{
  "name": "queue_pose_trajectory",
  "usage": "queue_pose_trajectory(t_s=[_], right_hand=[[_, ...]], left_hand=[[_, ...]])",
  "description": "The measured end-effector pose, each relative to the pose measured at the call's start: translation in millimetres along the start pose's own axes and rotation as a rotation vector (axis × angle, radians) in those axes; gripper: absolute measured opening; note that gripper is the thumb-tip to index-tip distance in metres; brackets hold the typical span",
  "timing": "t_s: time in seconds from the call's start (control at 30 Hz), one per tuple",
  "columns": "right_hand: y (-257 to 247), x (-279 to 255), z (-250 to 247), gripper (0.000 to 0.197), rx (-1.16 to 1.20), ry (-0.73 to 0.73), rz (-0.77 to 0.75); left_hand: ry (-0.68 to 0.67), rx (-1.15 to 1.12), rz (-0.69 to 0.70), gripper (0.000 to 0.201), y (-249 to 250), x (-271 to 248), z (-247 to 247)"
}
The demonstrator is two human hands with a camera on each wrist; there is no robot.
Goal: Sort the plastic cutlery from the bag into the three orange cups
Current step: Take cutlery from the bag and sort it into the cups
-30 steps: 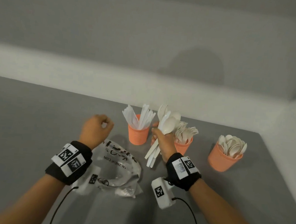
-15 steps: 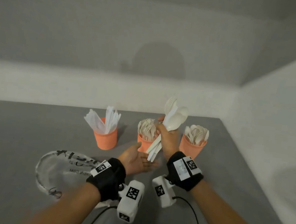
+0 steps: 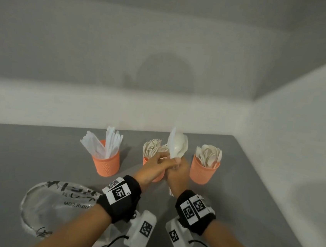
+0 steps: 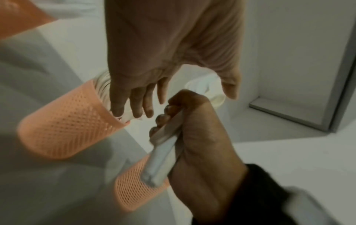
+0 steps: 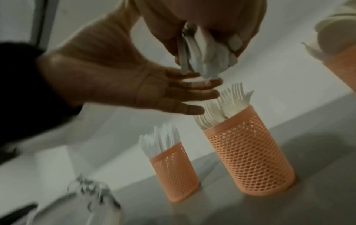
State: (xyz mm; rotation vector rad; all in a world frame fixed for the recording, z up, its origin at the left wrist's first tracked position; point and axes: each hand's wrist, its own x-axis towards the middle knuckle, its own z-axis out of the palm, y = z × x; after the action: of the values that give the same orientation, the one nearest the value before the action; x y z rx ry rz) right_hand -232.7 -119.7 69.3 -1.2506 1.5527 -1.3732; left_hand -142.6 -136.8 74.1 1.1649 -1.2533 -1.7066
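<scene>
Three orange mesh cups stand in a row on the grey table (image 3: 34, 150): the knife cup (image 3: 106, 162) on the left, the fork cup (image 3: 146, 161) in the middle behind my hands, the spoon cup (image 3: 203, 173) on the right. My right hand (image 3: 177, 173) grips a bundle of white cutlery (image 3: 176, 147) upright by the handles, in front of the fork cup. My left hand (image 3: 157, 164) reaches across with straight fingers (image 5: 192, 92) and touches the bundle (image 5: 204, 60); its thumb stands apart. The clear printed bag (image 3: 58, 207) lies flat at the lower left.
White walls close the table at the back and on the right (image 3: 297, 137). Bare grey tabletop lies left of the knife cup and right of the spoon cup. Wrist camera cables hang below both forearms.
My left hand left the bag and crossed to the right until its fingers met the bundle. My right hand kept its grip on the cutlery. The head view swung right.
</scene>
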Motion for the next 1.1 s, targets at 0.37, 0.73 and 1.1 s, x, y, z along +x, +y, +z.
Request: queue_pose_trajectory(t_s=[0.37, 0.73, 1.1], right_hand=[[12, -6, 7, 0.030, -0.434, -0.243, -0.085], [8, 2, -7, 0.005, 0.213, -0.573, 0.324], [4, 6, -12, 0.028, 0.415, -0.783, 0.550]], left_hand=[[0.334, -0.071, 0.049, 0.007, -6, 23, 9], [0.125, -0.131, 0.045, 0.031, 7, 23, -7], [0.210, -0.137, 0.077, 0.034, 17, 16, -4]])
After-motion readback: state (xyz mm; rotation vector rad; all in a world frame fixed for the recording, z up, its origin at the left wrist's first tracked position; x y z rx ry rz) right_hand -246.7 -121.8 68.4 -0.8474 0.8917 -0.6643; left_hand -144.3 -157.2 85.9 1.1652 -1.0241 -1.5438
